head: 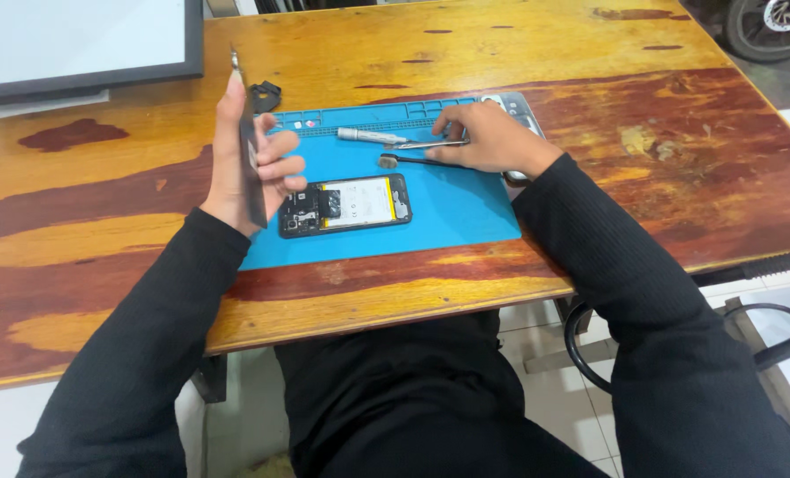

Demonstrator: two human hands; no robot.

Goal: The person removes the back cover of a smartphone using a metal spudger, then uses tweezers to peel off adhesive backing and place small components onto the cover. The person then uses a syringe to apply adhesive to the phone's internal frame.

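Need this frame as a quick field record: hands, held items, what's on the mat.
left hand: holds a thin dark phone back panel upright, edge-on to the camera
right hand: rests on the mat's far edge, fingers on tweezers
opened phone: flat on the mat, back off, battery exposed
blue work mat: on the wooden table
silver screwdriver: lies by the mat's tray slots
small brush tool: lies near the right hand
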